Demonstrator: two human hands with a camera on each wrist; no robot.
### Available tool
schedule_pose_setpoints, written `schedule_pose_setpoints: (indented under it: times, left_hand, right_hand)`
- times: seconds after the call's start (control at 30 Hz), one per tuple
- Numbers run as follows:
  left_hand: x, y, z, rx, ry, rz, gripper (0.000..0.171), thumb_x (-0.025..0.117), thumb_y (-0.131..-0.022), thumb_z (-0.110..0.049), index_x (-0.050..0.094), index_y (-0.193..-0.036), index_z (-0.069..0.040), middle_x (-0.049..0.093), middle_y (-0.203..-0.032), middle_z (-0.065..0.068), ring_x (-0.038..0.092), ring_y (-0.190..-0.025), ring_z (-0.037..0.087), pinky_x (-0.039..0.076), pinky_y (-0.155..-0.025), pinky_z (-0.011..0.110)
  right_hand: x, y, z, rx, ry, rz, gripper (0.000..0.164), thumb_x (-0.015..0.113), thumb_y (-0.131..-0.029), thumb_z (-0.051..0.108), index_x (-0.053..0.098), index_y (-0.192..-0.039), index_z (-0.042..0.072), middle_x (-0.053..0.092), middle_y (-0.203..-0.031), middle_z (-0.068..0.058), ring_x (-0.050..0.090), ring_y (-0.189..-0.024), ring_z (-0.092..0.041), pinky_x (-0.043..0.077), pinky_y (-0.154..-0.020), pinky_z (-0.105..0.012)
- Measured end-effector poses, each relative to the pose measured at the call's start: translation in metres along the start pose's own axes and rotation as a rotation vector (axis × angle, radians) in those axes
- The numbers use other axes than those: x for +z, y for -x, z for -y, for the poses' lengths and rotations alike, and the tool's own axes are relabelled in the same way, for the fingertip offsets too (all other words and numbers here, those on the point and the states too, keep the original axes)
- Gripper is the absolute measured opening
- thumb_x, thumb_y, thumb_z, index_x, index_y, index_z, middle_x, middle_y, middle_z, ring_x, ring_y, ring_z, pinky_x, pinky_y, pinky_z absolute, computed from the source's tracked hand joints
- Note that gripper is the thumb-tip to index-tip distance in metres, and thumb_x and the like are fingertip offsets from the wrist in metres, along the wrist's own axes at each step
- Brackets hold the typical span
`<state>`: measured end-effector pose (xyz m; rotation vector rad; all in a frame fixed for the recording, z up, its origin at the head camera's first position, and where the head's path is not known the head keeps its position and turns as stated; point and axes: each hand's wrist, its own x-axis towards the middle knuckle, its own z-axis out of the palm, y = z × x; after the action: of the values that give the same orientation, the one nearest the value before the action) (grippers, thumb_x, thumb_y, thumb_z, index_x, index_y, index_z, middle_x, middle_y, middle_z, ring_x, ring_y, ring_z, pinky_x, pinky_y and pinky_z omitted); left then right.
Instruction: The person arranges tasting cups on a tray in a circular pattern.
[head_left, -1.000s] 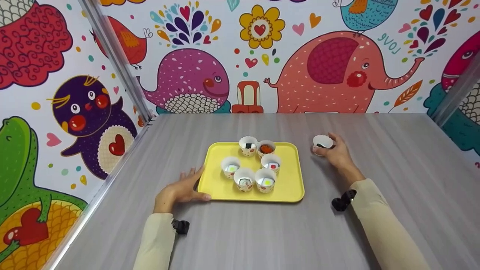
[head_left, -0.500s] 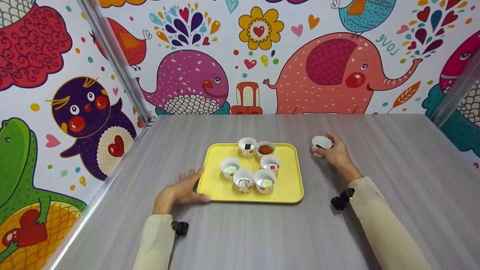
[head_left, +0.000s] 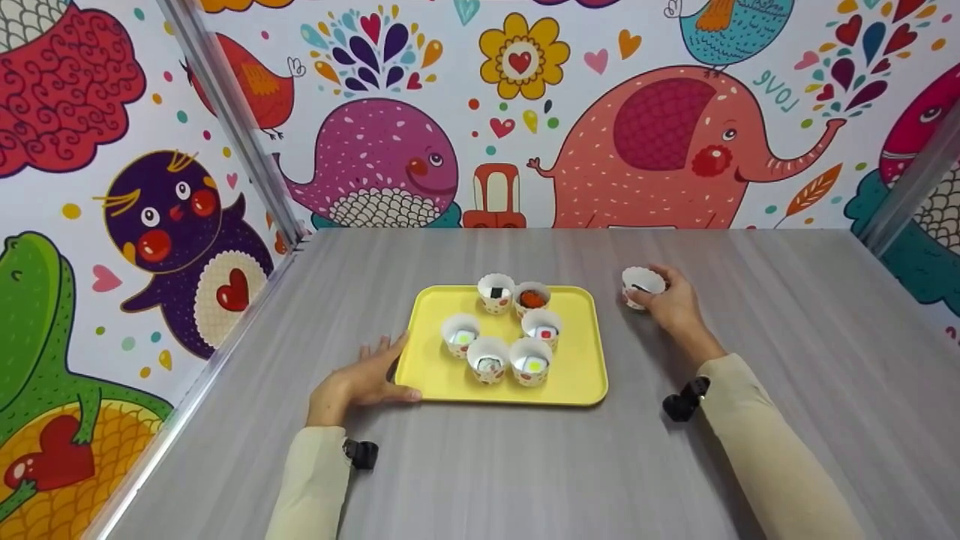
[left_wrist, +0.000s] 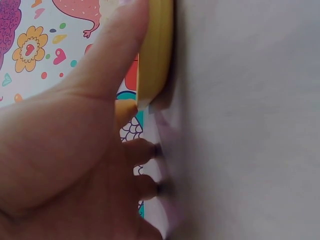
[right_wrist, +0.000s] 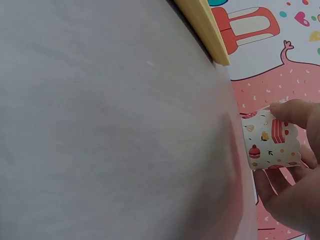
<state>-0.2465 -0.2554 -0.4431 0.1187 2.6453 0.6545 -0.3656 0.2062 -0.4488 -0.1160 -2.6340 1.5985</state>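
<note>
My right hand (head_left: 681, 309) grips a white paper baking cup (right_wrist: 267, 139) printed with small cakes, thumb on the near side and fingers round the far side. Inside that cup a dark piece shows in the head view. The cup stands upright, to the right of the yellow tray (head_left: 577, 367). At the tray's left front corner, my left hand (head_left: 365, 377) touches the rim with thumb and forefinger spread, its other fingertips down on the table in the left wrist view. Several similar cups stand on the tray, including one with an orange filling (head_left: 533, 298) and one with a black-banded white piece (head_left: 496, 292).
The grey table (head_left: 510, 472) runs back to a wall (head_left: 600, 150) printed with cartoon animals. A metal post (head_left: 232, 112) marks the back left corner, where a second printed wall meets it. A black wrist camera (head_left: 681, 405) sits on the right wrist.
The cup in my right hand has shifted very slightly, tipping a little. My left hand and the tray have stayed where they were.
</note>
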Motion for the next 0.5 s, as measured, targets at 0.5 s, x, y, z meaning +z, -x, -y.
schedule_pose_setpoints:
  times: [0.5]
  left_hand:
    - [-0.001,0.002,-0.001,-0.002,0.008,-0.006,0.115,0.080,-0.081,-0.051,0.008,-0.163,-0.015,0.001,-0.165,0.031,-0.003,-0.149,0.059,0.004,-0.110,0.082]
  right_hand:
    - [0.015,0.000,0.031,-0.052,0.002,0.055,0.068,0.071,-0.092,0.014,0.039,-0.151,0.000,0.041,-0.155,-0.024,0.046,-0.134,-0.034,0.045,-0.112,-0.045]
